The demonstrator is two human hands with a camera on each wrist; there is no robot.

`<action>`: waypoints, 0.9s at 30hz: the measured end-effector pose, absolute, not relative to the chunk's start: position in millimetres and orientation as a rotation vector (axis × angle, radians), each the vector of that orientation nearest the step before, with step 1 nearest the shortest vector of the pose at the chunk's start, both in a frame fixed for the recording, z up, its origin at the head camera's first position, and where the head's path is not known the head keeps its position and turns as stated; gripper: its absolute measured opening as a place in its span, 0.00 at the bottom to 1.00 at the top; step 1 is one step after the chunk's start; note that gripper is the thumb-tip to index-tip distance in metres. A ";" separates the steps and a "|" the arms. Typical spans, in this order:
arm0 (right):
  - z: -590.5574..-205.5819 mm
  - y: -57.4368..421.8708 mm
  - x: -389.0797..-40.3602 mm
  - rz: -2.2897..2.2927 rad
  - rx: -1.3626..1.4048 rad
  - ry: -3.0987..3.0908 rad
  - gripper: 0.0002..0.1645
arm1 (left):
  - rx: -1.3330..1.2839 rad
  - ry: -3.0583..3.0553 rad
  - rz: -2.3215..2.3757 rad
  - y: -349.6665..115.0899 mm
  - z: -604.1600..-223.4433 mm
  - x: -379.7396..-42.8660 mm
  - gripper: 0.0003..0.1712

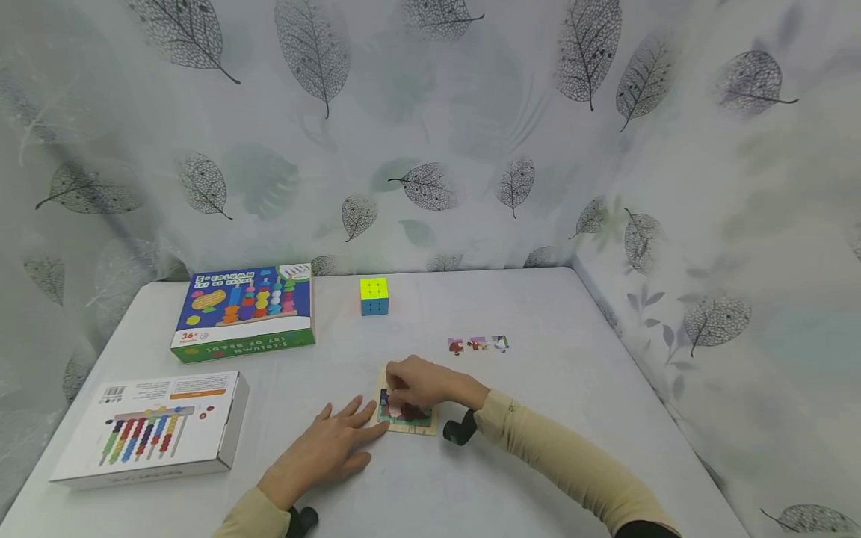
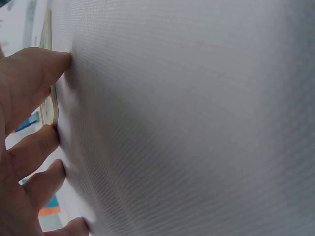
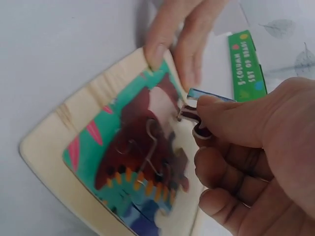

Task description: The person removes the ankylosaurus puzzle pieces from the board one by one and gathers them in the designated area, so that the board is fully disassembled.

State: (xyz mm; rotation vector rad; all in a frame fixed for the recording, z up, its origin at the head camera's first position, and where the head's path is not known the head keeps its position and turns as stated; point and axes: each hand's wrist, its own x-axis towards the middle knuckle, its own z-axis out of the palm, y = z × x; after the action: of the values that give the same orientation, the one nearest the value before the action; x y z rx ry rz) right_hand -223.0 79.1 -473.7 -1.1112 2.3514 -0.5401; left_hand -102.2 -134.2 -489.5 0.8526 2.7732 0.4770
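Note:
A wooden jigsaw board point(image 3: 47, 142) with a pale frame lies on the table in front of me. Its picture, partly filled in, shows dark red, green and blue shapes. My right hand point(image 1: 424, 379) is over the board, pinching a jigsaw piece point(image 3: 189, 115) between thumb and forefinger. In the right wrist view that piece appears dark with a white edge and hangs over the side where the picture has gaps. Fingers spread, my left hand point(image 1: 329, 448) rests flat, its fingertips at the board's left edge. Beyond the board lie several loose jigsaw pieces point(image 1: 477, 344).
A yellow-topped puzzle cube point(image 1: 374, 297) stands at the back. To the left are a blue and green bead-set box point(image 1: 245, 310) and, nearer me, a white box point(image 1: 155, 430) with an abacus picture. Leaf-patterned curtains point(image 1: 430, 134) surround the white table point(image 1: 538, 463).

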 end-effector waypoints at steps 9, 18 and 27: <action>-464.3 99.8 -232.8 -0.632 -1.106 2.428 0.07 | 0.820 2.776 0.474 -133.9 -492.9 -103.3 0.28; -461.1 128.3 -238.8 -0.644 -1.036 2.491 0.06 | 0.795 2.768 0.497 -133.6 -492.9 -103.2 0.27; -468.0 157.7 -245.0 -0.638 -0.986 2.556 0.05 | 0.795 2.765 0.501 -134.6 -494.2 -102.8 0.28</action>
State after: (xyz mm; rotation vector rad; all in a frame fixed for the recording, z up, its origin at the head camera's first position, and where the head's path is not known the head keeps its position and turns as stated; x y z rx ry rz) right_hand -245.0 157.7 -468.0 -0.9862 2.5557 -0.6380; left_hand -102.8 -134.6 -494.2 0.7946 2.7653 0.5008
